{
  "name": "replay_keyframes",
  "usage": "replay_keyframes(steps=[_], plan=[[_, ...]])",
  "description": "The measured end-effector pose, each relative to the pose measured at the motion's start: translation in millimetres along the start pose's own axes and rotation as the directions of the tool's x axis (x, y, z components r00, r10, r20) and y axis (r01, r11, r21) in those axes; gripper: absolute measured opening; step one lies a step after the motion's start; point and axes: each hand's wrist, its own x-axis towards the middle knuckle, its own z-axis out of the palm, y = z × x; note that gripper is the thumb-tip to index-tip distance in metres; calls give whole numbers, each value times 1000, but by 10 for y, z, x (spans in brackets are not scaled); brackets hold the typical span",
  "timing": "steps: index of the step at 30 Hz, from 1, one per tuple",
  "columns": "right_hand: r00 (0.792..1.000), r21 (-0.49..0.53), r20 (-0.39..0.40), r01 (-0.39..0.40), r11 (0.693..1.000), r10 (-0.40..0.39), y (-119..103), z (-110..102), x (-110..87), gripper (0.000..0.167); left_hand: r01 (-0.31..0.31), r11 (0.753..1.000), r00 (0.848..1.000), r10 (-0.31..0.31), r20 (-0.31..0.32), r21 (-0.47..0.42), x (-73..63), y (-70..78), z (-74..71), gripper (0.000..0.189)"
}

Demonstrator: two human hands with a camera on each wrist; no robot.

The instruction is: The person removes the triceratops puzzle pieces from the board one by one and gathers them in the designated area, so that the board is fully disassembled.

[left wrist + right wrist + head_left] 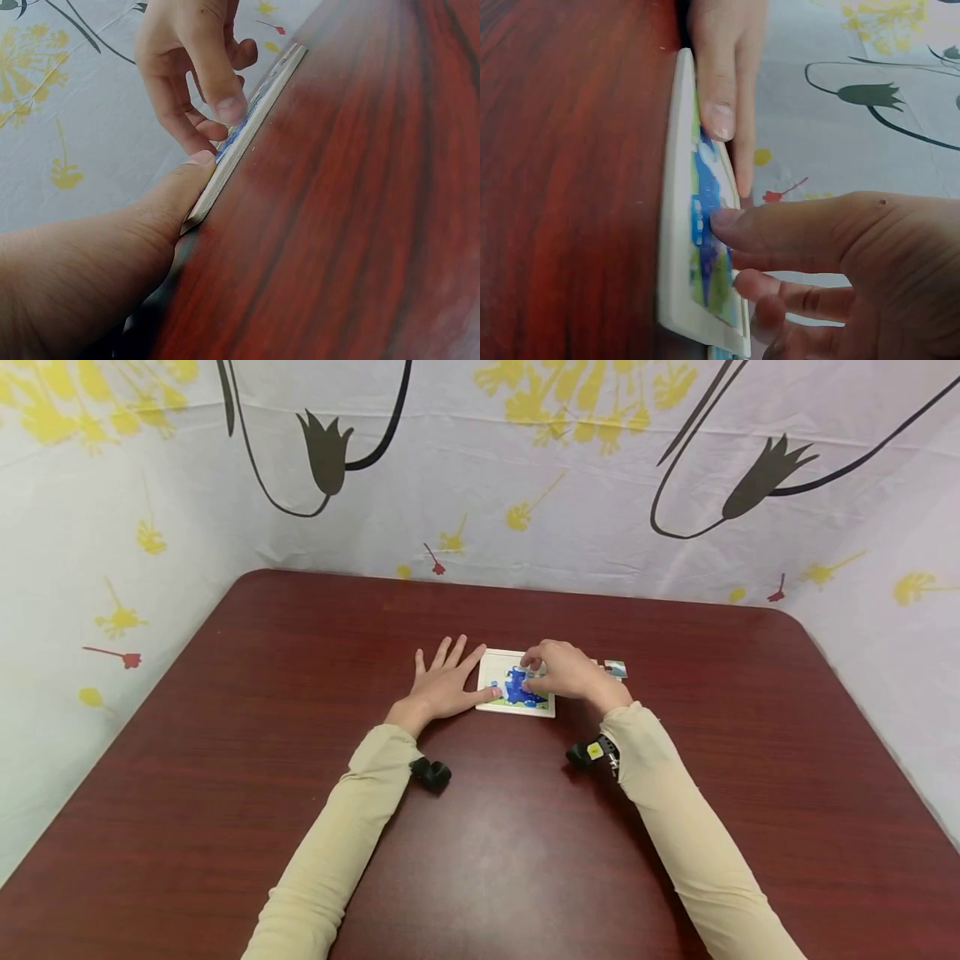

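Observation:
A small jigsaw puzzle in a white frame (515, 712) lies flat on the table, its picture mostly blue with green edges. Spread out at the frame's left side, my left hand (444, 687) rests on the table with its thumb lying over the frame onto the picture. From the right, my right hand (572, 672) bends over the puzzle. Its thumb (761, 225) touches the blue part of the picture, while the other fingers are loosely bent and apart from the thumb. No piece shows between them.
Loose puzzle pieces (615, 669) lie just right of the frame, partly hidden behind my right hand. The dark red wooden table (480, 843) meets a white patterned cloth (480, 468) at the back and sides. A small black camera (431, 774) sits at my left wrist.

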Motion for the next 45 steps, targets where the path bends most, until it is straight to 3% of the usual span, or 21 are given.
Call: replay_keyframes(steps=[22,28,32,40,45], plan=[[1000,21,-8,-13,1000,14,-27,76,35,28,5,1000,1000,-5,4,8,19,-7,10,86],[999,-28,-37,6,1000,-7,-37,48,32,27,5,1000,1000,-5,8,11,11,-6,9,85],[994,-43,-103,31,999,-36,-60,-58,10,28,1,1000,1000,-1,8,7,2,-10,-14,86],[966,-5,-240,94,996,-93,69,-319,-206,32,6,1000,1000,-6,-4,-3,-21,-42,-28,86],[977,28,-214,33,999,-26,375,-349,-486,30,-17,1000,1000,16,-8,-17,-1,-20,-7,86]])
